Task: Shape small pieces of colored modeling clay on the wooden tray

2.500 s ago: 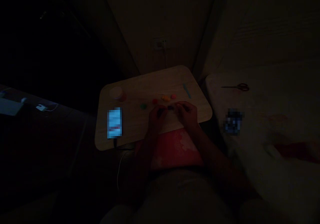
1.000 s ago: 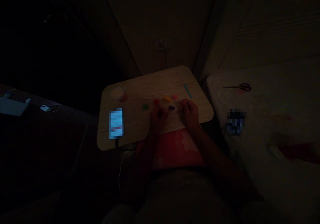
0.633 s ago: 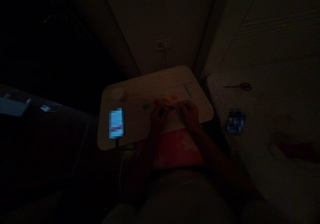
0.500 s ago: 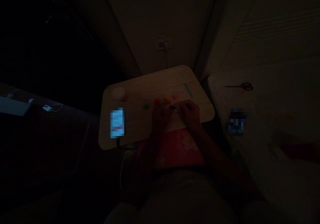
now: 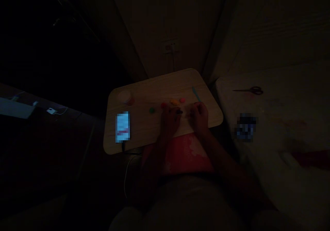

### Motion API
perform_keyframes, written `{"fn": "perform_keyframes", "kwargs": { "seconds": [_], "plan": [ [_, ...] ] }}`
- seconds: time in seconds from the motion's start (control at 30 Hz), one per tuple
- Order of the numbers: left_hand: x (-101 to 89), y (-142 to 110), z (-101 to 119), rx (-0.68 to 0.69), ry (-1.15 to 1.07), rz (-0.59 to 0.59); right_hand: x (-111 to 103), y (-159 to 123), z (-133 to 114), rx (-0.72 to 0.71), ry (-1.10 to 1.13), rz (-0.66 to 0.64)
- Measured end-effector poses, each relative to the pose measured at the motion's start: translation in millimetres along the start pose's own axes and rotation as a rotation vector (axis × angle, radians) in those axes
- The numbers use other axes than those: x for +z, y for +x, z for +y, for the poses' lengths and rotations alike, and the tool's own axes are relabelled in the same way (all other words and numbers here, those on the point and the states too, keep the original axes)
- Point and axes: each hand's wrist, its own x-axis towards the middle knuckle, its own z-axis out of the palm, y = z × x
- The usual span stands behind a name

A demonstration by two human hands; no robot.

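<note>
Dim shot, small light wood-grain table (image 5: 144, 121) with rounded corners. Left hand (image 5: 170, 121) near the front edge, fingers curled at a small dark clay-like lump (image 5: 179, 112); looks touching, can't tell if gripped. Right hand (image 5: 200, 118) just to the right, a narrow gap from the lump, fingers bent inward; can't tell if it holds anything. Beyond the hands, a loose row: round green lump (image 5: 152, 110), round red lump (image 5: 164, 105) just beside the left hand, uneven orange-yellow lump (image 5: 174, 102), smooth round pink lump (image 5: 182, 100). Flat slim blue tool (image 5: 196, 93) slants near the right edge, beyond the right hand. Pale round tub (image 5: 125, 97) near the far-left corner, lit pixelated phone (image 5: 122, 127) near the left edge; wood grain spans from these to the green lump. Red cloth with pale patches (image 5: 185, 155) below the front edge. Dark-handled metal scissors (image 5: 249, 90) on the pale surface (image 5: 273, 103) at right, apart from the table.
</note>
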Motion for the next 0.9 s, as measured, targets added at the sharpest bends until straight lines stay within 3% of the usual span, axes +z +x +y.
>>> {"fn": "perform_keyframes", "kwargs": {
  "seconds": [0.13, 0.4, 0.67, 0.9],
  "plan": [
    [-0.2, 0.3, -0.6, 0.014, -0.061, 0.035, -0.2, 1.4, 0.7, -0.044, -0.076, -0.083],
    [-12.2, -0.8, -2.6, 0.004, -0.292, 0.074, -0.5, 0.6, 1.5, -0.048, -0.097, -0.077],
    [-12.0, -2.1, -5.0, -0.091, -0.512, 0.105, -0.1, -1.6, -3.1, -0.053, -0.142, -0.096],
    [-13.1, 0.4, -1.8, -0.131, -0.611, 0.116, -0.9, -2.5, -8.2, -0.161, -0.162, -0.262]
  ]
}}
